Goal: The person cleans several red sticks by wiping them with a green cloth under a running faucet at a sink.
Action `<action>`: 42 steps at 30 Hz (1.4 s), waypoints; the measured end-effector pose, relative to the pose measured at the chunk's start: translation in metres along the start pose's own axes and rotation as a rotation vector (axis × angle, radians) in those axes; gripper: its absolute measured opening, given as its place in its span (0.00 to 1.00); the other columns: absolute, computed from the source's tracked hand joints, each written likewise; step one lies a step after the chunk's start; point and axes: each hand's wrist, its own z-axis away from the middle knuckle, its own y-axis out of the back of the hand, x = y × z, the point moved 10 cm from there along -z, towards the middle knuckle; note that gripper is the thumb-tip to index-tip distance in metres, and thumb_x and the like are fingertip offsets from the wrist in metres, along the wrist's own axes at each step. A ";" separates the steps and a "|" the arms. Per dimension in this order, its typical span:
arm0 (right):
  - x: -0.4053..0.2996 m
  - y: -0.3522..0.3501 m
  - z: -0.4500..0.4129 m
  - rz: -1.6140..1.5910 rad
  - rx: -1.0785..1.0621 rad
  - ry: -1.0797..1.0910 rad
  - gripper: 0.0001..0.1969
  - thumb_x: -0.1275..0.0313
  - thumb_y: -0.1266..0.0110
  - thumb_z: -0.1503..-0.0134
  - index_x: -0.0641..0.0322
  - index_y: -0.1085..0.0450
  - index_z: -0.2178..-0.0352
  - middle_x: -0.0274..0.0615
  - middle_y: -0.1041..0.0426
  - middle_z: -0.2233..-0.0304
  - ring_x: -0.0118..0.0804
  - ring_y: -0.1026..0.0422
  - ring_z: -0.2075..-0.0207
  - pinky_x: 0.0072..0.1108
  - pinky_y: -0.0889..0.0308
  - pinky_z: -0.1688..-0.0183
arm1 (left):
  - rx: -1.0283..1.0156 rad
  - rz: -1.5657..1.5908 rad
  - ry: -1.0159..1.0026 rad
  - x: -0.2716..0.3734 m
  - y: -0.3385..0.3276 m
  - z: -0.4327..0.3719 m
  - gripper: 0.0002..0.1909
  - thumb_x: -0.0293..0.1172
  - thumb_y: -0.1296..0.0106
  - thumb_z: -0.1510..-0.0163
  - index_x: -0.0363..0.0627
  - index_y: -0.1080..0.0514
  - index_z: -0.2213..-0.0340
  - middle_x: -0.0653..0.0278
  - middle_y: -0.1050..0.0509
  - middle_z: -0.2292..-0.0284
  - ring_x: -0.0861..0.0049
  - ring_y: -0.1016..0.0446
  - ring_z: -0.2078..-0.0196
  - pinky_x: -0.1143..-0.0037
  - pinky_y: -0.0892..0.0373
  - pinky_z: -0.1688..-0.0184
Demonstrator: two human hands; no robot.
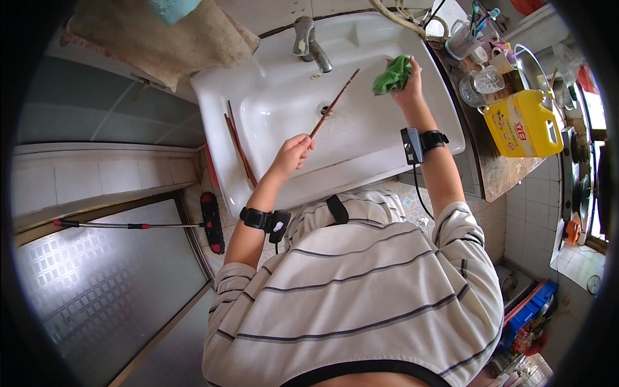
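Note:
My left hand (292, 154) grips the lower end of a thin brown stick (335, 100), probably a chopstick, which slants up to the right over the white sink basin (300, 121). To its right, my right hand (410, 87) holds a crumpled green cloth (394, 76) above the basin's right side, apart from the stick. More brown sticks (238, 145) lie along the sink's left rim. The drain (324, 110) lies partly behind the held stick. A metal faucet (313, 46) stands at the back of the sink.
On the wooden counter (505, 176) at the right stand a yellow jug (520, 123), a glass jar (476, 89) and cups with toothbrushes. A brown towel (169, 38) hangs at the upper left. A long-handled brush (212, 222) stands by the door at the left.

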 end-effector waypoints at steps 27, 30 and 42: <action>0.086 -0.032 0.012 -0.205 -0.071 -0.045 0.16 0.54 0.64 0.50 0.54 0.38 0.75 0.32 0.36 0.79 0.32 0.36 0.76 0.22 0.42 0.76 | 0.029 0.011 0.029 -0.005 -0.043 -0.035 0.12 0.37 0.67 0.45 0.46 0.42 0.78 0.78 0.52 0.89 0.92 0.58 0.90 0.86 0.59 0.89; 0.106 -0.028 0.019 -0.172 -0.029 -0.050 0.15 0.56 0.64 0.49 0.54 0.38 0.74 0.33 0.36 0.80 0.31 0.37 0.78 0.24 0.40 0.75 | 0.033 0.047 0.044 -0.004 -0.047 -0.040 0.12 0.38 0.67 0.45 0.46 0.42 0.78 0.78 0.52 0.89 0.92 0.57 0.90 0.86 0.59 0.89; 0.101 -0.026 0.027 -0.072 0.035 -0.039 0.12 0.60 0.64 0.51 0.55 0.41 0.75 0.34 0.39 0.82 0.32 0.38 0.81 0.24 0.40 0.78 | 0.023 0.022 0.023 0.008 -0.059 -0.041 0.11 0.35 0.68 0.46 0.46 0.43 0.79 0.76 0.49 0.89 0.90 0.55 0.91 0.85 0.57 0.90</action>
